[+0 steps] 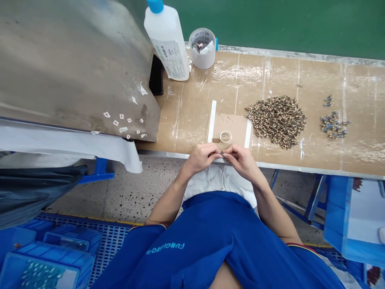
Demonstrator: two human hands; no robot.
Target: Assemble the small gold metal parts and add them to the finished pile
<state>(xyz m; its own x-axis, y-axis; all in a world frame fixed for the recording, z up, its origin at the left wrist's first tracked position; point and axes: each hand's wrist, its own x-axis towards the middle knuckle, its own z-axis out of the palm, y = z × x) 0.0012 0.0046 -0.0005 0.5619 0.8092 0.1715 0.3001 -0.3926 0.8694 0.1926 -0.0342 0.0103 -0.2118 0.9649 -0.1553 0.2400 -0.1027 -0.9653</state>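
My left hand [201, 157] and my right hand [240, 160] meet above the near edge of the bench, and their fingertips pinch a tiny metallic part [222, 153]. Its exact shape is too small to tell. Just beyond my hands, a small clear ring-shaped dish [225, 137] sits on a cardboard pad [231, 130] between white strips [212, 121]. To the right lies a heap of small speckled brown parts [278, 121]. Farther right is a loose group of small blue-and-metal parts [333, 125].
A white bottle with a blue cap [167, 42] and a cup of scraps [203, 48] stand at the bench's back edge. A large dull metal cover [69, 68] with small stickers rises at the left. Blue bins [48, 267] sit on the floor below.
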